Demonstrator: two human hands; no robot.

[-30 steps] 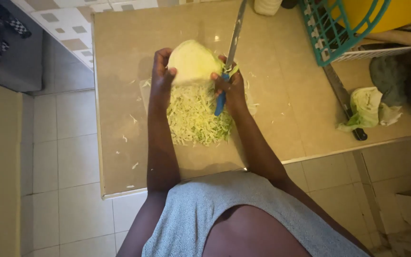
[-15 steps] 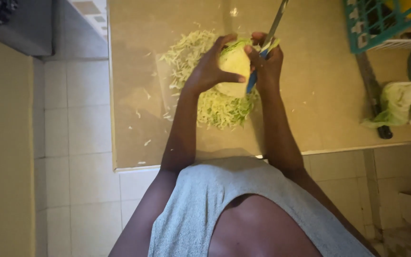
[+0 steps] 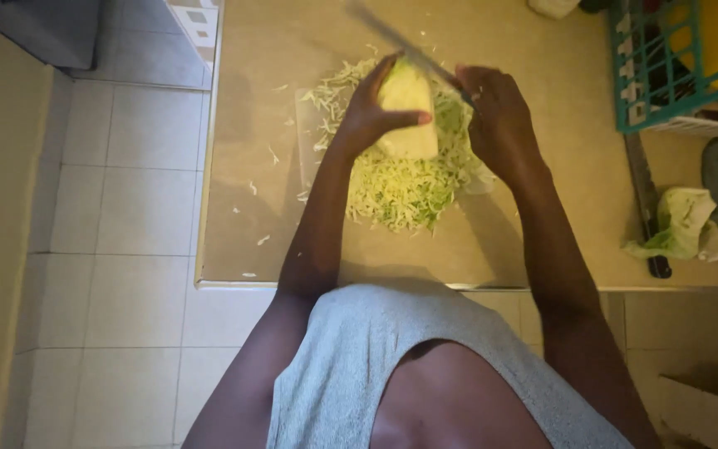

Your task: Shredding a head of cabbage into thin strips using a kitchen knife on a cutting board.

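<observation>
Beige counter [image 3: 251,208] carries a heap of shredded cabbage [image 3: 400,187]. On it, left hand [image 3: 367,112] clasps the cabbage wedge [image 3: 407,116]; right hand [image 3: 496,116] grips a knife [image 3: 400,41]. Fingertips sit near the blade, so a slip could cut them.

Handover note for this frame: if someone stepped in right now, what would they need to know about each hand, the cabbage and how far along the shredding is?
Left hand: gripping the cabbage wedge on the counter, fingers curled over its top.
Right hand: closed on the knife, blade angled across the wedge's top edge.
Done: a large pile of shredded cabbage lies around and in front of the wedge; stray shreds dot the counter.
Left: the wedge in hand is uncut. Loose cabbage leaves sit at the right, beside a green crate.
</observation>
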